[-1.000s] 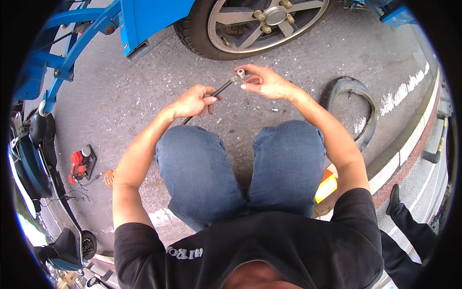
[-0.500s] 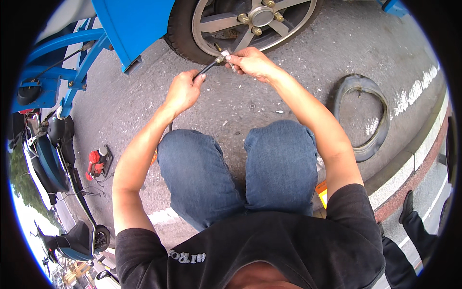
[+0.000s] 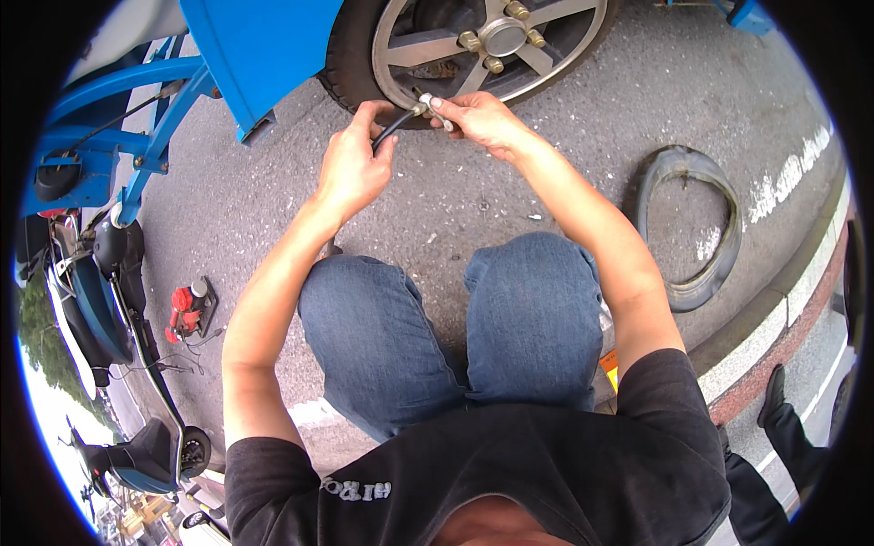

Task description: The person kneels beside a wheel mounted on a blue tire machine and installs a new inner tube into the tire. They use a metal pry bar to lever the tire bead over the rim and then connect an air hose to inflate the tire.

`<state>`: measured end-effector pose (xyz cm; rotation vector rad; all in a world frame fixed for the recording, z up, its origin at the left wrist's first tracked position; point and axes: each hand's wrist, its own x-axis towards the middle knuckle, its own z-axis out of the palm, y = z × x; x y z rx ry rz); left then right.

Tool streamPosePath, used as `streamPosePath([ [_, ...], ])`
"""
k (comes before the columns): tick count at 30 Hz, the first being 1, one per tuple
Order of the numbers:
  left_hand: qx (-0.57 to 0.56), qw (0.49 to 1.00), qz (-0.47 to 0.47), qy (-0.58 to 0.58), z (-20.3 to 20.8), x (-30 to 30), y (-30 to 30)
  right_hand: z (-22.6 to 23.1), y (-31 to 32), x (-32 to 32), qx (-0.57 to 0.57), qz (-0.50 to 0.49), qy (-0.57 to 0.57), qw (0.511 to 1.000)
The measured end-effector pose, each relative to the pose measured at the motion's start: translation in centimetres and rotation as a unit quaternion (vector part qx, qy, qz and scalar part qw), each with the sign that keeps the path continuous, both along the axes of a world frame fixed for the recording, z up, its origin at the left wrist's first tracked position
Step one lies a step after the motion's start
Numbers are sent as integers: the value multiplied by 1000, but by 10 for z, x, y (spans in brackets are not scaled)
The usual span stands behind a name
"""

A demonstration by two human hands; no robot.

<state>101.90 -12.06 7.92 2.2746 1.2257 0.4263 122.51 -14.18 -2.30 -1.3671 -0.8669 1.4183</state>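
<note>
A wheel (image 3: 537, 64) with a silver spoked rim and brass-coloured lug nuts stands in front of me, its tyre on the asphalt. My right hand (image 3: 480, 120) pinches a small metal air chuck (image 3: 435, 107) at the lower edge of the rim, beside the dark valve stem (image 3: 417, 92). Whether the chuck sits on the valve I cannot tell. From the chuck a black air hose (image 3: 393, 128) runs to my left hand (image 3: 358, 162), whose fingers are closed round it. The hose passes down behind my left forearm towards my knee.
A worn inner tube (image 3: 645, 214) lies on the ground at right, near the kerb (image 3: 801, 305). A small red machine (image 3: 188, 309) with a cable stands at left. Blue vehicle frame parts (image 3: 259, 59) flank the wheel; parked scooters (image 3: 146, 455) and another person's legs (image 3: 787, 419) are farther out.
My left hand has shifted slightly up along the hose, closer to the chuck, and its fingers have risen. My right hand stays at the chuck. The whole view has moved a little.
</note>
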Motion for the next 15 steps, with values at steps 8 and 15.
streamPosePath([
  [8,39,987,-56,146,6,42,23,1,0,-7,-21,-34,88,995],
  [15,55,973,-51,219,1,58,27,-8,-3,-10,-2,-46,175,983],
])
